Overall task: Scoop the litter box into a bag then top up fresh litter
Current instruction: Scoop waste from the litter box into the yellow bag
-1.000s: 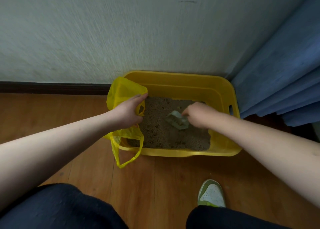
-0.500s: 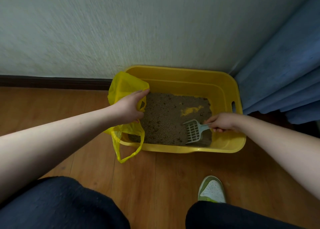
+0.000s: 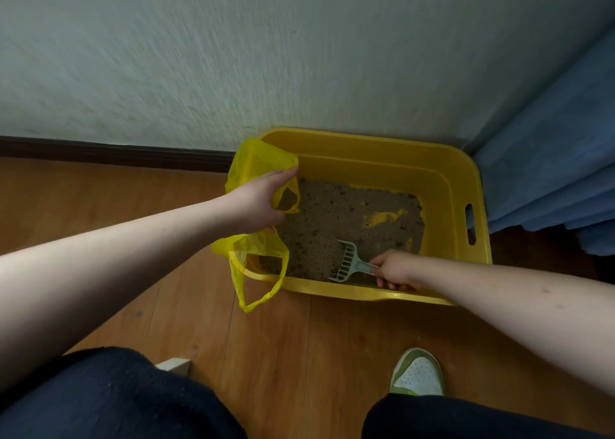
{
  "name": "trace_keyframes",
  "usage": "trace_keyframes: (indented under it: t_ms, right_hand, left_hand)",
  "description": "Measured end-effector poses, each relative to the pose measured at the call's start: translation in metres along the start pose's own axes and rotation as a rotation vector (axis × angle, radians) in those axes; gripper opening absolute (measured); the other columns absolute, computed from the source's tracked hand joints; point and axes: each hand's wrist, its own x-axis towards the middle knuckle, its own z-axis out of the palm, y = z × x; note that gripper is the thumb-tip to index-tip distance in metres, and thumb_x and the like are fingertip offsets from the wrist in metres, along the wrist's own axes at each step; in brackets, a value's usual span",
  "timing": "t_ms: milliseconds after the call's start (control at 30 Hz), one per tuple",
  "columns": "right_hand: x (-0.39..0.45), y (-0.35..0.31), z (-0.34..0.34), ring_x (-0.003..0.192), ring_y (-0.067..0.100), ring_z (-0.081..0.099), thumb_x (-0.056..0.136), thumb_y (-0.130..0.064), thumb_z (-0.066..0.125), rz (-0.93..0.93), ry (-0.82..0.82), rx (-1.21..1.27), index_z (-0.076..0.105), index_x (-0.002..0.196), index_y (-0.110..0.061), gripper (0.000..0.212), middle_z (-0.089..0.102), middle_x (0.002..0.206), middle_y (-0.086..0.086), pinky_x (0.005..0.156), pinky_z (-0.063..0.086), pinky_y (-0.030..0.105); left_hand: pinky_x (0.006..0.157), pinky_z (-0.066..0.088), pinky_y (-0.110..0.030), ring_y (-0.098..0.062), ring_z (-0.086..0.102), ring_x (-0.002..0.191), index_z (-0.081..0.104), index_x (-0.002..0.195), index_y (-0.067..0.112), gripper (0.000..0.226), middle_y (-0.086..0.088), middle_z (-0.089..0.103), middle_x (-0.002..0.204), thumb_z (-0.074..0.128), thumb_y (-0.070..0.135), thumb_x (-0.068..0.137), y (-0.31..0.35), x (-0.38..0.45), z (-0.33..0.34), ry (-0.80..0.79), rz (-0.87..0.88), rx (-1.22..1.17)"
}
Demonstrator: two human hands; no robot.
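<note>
A yellow litter box (image 3: pixel 446 172) stands on the wooden floor against the wall, holding brown litter (image 3: pixel 336 219) with a bare yellow patch near its right side. My left hand (image 3: pixel 258 200) grips the rim of a yellow plastic bag (image 3: pixel 253 162) draped over the box's left edge; one bag handle hangs down outside. My right hand (image 3: pixel 394 269) grips the handle of a pale slotted scoop (image 3: pixel 347 262), whose blade lies in the litter at the box's near side.
A blue curtain (image 3: pixel 549 159) hangs right of the box. A dark skirting board (image 3: pixel 109 154) runs along the pale wall. My shoe (image 3: pixel 417 372) and dark-trousered knees are on the wooden floor (image 3: pixel 299 348) in front, with a small pale object (image 3: pixel 174 363) by the left knee.
My right hand has drawn the scoop from the middle of the box back to its near right side, leaving a bare patch. My left hand still holds the bag in place.
</note>
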Motion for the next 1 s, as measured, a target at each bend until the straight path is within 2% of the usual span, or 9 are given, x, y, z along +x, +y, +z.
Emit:
trace_keyframes:
  t_ms: [100, 233, 300, 400, 467, 567, 700, 800, 1000]
  right_hand:
    - [0.008, -0.011, 0.003, 0.049, 0.007, 0.040, 0.102, -0.020, 0.039, 0.011, -0.016, -0.007, 0.064, 0.113, -0.022, 0.027, 0.053, 0.069, -0.005, 0.038, 0.029, 0.018]
    - [0.020, -0.026, 0.003, 0.054, 0.008, 0.041, 0.102, -0.019, 0.039, 0.002, -0.007, -0.002, 0.063, 0.112, -0.024, 0.027, 0.053, 0.071, -0.004, 0.047, 0.031, 0.020]
    - [0.025, -0.031, 0.005, 0.058, 0.008, 0.043, 0.102, -0.019, 0.040, -0.005, 0.010, 0.004, 0.063, 0.113, -0.023, 0.026, 0.054, 0.074, -0.003, 0.050, 0.033, 0.020]
    - [0.030, -0.036, 0.010, 0.062, 0.009, 0.044, 0.102, -0.018, 0.040, -0.036, 0.008, 0.034, 0.064, 0.112, -0.022, 0.027, 0.056, 0.078, -0.003, 0.053, 0.034, 0.020]
    - [0.031, -0.036, 0.013, 0.062, 0.009, 0.045, 0.102, -0.019, 0.040, -0.066, -0.006, 0.056, 0.064, 0.112, -0.024, 0.027, 0.057, 0.079, -0.003, 0.054, 0.035, 0.020]
    - [0.025, -0.036, 0.013, 0.061, 0.008, 0.043, 0.102, -0.022, 0.040, -0.129, -0.027, 0.072, 0.062, 0.107, -0.028, 0.023, 0.055, 0.077, -0.005, 0.050, 0.032, 0.019]
    - [0.018, -0.030, 0.011, 0.060, 0.008, 0.040, 0.103, -0.028, 0.040, -0.174, -0.072, 0.140, 0.059, 0.109, -0.028, 0.020, 0.052, 0.078, -0.004, 0.046, 0.029, 0.018]
    - [0.014, -0.020, 0.010, 0.062, 0.009, 0.040, 0.102, -0.027, 0.040, -0.143, -0.063, 0.223, 0.061, 0.110, -0.028, 0.022, 0.052, 0.079, -0.003, 0.047, 0.029, 0.019]
    - [0.003, 0.003, -0.003, 0.061, 0.009, 0.037, 0.102, -0.023, 0.041, -0.121, -0.013, 0.327, 0.060, 0.114, -0.026, 0.023, 0.050, 0.079, -0.002, 0.045, 0.027, 0.018]
  left_hand:
    - [0.051, 0.050, -0.011, -0.016, 0.058, 0.098, 0.017, 0.153, 0.034, 0.089, 0.006, 0.015, 0.161, 0.059, -0.003, 0.083, 0.000, -0.001, -0.008, 0.003, 0.005, 0.003]
    - [0.052, 0.049, -0.011, -0.005, 0.059, 0.071, 0.019, 0.153, 0.034, 0.087, 0.008, 0.016, 0.160, 0.059, -0.002, 0.084, -0.003, -0.002, -0.018, -0.013, 0.001, 0.006]
    - [0.058, 0.047, -0.011, -0.006, 0.065, 0.084, 0.019, 0.153, 0.034, 0.087, 0.009, 0.017, 0.160, 0.059, 0.001, 0.084, -0.005, -0.003, -0.022, -0.019, -0.001, 0.039]
    - [0.063, 0.042, -0.008, -0.016, 0.060, 0.108, 0.017, 0.153, 0.036, 0.088, 0.011, 0.017, 0.160, 0.061, 0.003, 0.084, -0.007, -0.004, -0.027, -0.043, 0.011, 0.107]
    - [0.062, 0.043, -0.008, -0.010, 0.060, 0.101, 0.017, 0.152, 0.037, 0.089, 0.010, 0.018, 0.160, 0.062, 0.003, 0.083, -0.009, -0.003, -0.030, -0.062, 0.014, 0.128]
    - [0.058, 0.046, -0.010, 0.004, 0.059, 0.071, 0.018, 0.152, 0.038, 0.089, 0.010, 0.020, 0.159, 0.061, 0.002, 0.083, -0.011, -0.002, -0.034, -0.073, 0.008, 0.121]
    - [0.060, 0.044, -0.011, -0.007, 0.064, 0.081, 0.018, 0.151, 0.041, 0.090, 0.010, 0.023, 0.158, 0.061, 0.003, 0.082, -0.014, 0.000, -0.034, -0.070, 0.013, 0.124]
    - [0.058, 0.044, -0.011, -0.008, 0.065, 0.081, 0.019, 0.150, 0.043, 0.090, 0.010, 0.025, 0.157, 0.062, 0.004, 0.082, -0.014, 0.001, -0.033, -0.060, 0.010, 0.107]
    - [0.061, 0.049, -0.014, -0.006, 0.067, 0.071, 0.021, 0.150, 0.041, 0.089, 0.006, 0.032, 0.155, 0.062, 0.002, 0.082, -0.012, 0.002, -0.032, -0.055, 0.015, 0.102]
